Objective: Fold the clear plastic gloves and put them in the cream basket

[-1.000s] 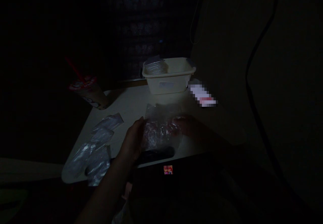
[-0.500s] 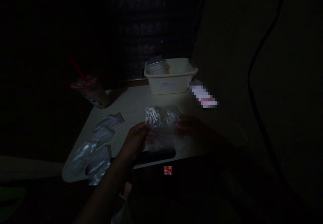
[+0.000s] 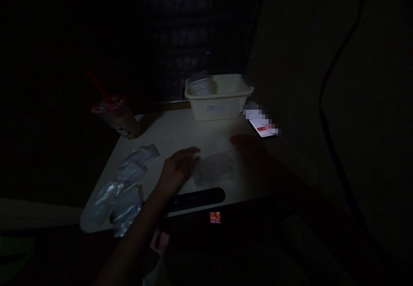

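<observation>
In the dim head view, a clear plastic bag (image 3: 215,168) is over the near part of the small white table (image 3: 174,129), blurred and lying flat or nearly so. At its left edge is my left hand (image 3: 177,167), fingers stretched out and loosely apart; they may touch the plastic. My right hand (image 3: 250,145) is at the upper right of the bag with its fingers extended, holding nothing that I can see. Deep shadow covers much of that hand and its arm. Several clear plastic packets (image 3: 130,174) lie overlapping on the table's left side, near my left forearm.
A cream plastic tub (image 3: 216,107) with a stack of clear packets (image 3: 200,84) stands at the back. To its right lies a lit phone (image 3: 263,127), partly pixelated. A drink cup (image 3: 119,120) with a red straw stands back left. A dark slot (image 3: 200,198) runs along the near edge.
Both hands have loosened from the shiny plastic they held up between them. The bag now appears lower and flatter, and my right hand has shifted slightly up and away.
</observation>
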